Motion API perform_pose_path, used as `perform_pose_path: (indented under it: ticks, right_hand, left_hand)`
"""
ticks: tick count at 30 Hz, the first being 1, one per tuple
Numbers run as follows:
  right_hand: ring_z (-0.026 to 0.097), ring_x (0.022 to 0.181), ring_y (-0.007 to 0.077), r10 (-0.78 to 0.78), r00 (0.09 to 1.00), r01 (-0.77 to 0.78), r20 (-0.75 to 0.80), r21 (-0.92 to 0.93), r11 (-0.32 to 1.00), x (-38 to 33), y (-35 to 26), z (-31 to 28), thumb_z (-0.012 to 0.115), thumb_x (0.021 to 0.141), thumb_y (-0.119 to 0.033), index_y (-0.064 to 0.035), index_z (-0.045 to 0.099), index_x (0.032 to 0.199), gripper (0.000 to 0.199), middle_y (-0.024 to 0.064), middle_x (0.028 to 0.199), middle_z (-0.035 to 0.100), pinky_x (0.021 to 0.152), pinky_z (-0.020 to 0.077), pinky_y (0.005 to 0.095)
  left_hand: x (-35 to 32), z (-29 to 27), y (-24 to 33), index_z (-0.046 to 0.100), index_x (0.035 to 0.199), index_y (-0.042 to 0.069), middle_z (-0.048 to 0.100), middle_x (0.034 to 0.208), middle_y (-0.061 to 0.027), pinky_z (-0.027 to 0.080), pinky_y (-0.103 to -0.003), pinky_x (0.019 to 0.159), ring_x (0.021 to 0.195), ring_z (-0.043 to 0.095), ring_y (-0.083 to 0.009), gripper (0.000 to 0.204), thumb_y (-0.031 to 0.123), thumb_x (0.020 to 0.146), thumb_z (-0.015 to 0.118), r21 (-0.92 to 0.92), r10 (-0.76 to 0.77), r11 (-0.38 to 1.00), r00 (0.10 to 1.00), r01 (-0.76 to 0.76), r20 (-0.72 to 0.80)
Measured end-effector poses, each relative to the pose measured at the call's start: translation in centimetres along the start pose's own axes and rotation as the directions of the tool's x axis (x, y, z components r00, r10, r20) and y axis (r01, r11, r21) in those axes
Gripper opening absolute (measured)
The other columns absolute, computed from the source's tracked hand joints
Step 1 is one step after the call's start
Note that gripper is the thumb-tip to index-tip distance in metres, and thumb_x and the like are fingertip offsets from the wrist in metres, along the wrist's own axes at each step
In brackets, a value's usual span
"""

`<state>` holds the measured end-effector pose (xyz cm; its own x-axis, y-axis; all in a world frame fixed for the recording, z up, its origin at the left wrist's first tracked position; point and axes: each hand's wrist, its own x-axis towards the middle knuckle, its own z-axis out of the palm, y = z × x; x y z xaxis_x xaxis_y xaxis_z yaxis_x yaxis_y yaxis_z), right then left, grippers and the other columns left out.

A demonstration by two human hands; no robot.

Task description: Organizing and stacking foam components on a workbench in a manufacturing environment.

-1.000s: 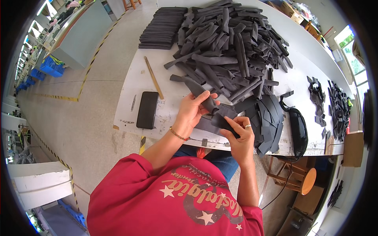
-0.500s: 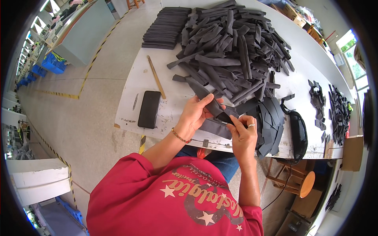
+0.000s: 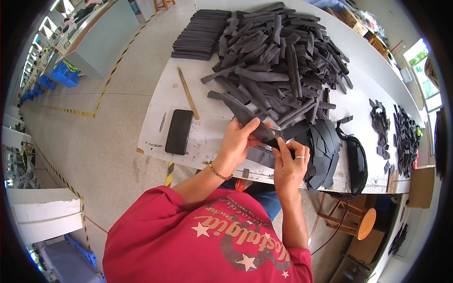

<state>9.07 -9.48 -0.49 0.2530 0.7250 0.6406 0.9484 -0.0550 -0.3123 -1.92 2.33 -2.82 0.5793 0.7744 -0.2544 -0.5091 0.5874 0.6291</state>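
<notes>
A long dark grey fabric strip (image 3: 241,113) stretches slantwise between my hands, above the near edge of the white table (image 3: 212,137). My left hand (image 3: 241,137) grips its middle, thumb on top and fingers beneath. At its near right end, my right hand (image 3: 290,160) pinches the cloth between thumb and fingers; a ring is on one finger. Another dark fabric piece (image 3: 261,156) lies on the table below the hands. Beyond them rises a big loose heap of similar dark strips (image 3: 283,61). Close to my right hand is a stack of flat dark pieces (image 3: 324,151).
A neat stack of dark strips (image 3: 200,35) stands far left of the heap. A wooden stick (image 3: 188,93) and a black phone (image 3: 179,132) lie at the table's left. At right are a black mesh-like object (image 3: 357,162), more dark pieces (image 3: 406,139) and a wooden stool (image 3: 365,222).
Both hands have shifted slightly right with the strip. Its near end, spread apart before, now looks flatter and closed under my right fingers.
</notes>
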Motion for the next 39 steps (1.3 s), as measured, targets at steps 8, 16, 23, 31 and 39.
perform_pose_path:
  ticks: [8,16,23,31,39]
  right_hand:
    - [0.052,0.085,0.0252,-0.071,0.995,0.069,0.076,0.03,0.997,0.7,1.2,-1.4,0.078,0.066,-0.003,-0.0078,0.069,0.105,0.041,0.004,0.091,0.053,0.073,0.0431,0.0385]
    - [0.053,0.088,0.0246,-0.163,0.983,0.172,0.09,-0.105,0.98,0.2,1.3,-0.9,0.076,0.069,-0.003,-0.008,0.067,0.111,0.044,0.0034,0.096,0.053,0.076,0.0432,0.0389]
    - [0.052,0.094,0.0317,0.05,0.998,-0.053,0.035,0.082,0.995,-0.7,-1.1,0.9,0.079,0.071,-0.005,-0.002,0.057,0.126,0.059,0.0145,0.106,0.05,0.08,0.0445,0.0422]
    - [0.055,0.09,0.035,0.114,0.991,-0.125,0.064,0.21,0.97,-3.2,-1.1,1.9,0.075,0.073,0.001,-0.0042,0.051,0.107,0.041,0.0165,0.101,0.057,0.077,0.0437,0.0433]
    - [0.056,0.089,0.036,0.021,0.993,-0.044,0.119,0.201,0.978,-1.3,-1.5,1.5,0.075,0.074,-0.001,-0.0038,0.053,0.104,0.037,0.0164,0.099,0.056,0.078,0.0446,0.0437]
  left_hand:
    - [0.3,-0.5,1.6,0.055,0.108,0.002,0.068,0.106,-0.0184,0.06,-0.039,0.071,0.089,0.07,-0.027,0.021,0.018,0.095,0.058,0.11,-0.126,0.987,0.99,0.118,0.066]
    - [-0.1,-0.2,0.8,0.049,0.112,0.001,0.067,0.104,-0.0184,0.061,-0.037,0.07,0.088,0.07,-0.026,0.025,0.014,0.094,0.06,0.102,-0.056,0.993,0.997,0.051,0.05]
    - [-1.8,1.2,-0.7,0.037,0.124,0.0,0.065,0.106,-0.0171,0.057,-0.036,0.083,0.1,0.065,-0.0241,0.043,0.008,0.091,0.064,0.013,0.198,0.98,0.977,-0.2,0.085]
    - [-0.6,0.2,-1.7,0.059,0.105,0.002,0.069,0.092,-0.0138,0.048,-0.039,0.095,0.103,0.065,-0.0249,0.017,0.017,0.099,0.054,-0.031,0.166,0.986,0.937,-0.164,0.309]
    - [-0.7,-0.3,-2.1,0.06,0.111,0.0,0.068,0.103,-0.0173,0.048,-0.041,0.098,0.109,0.063,-0.0278,0.027,0.022,0.1,0.052,-0.035,0.109,0.994,0.956,-0.104,0.273]
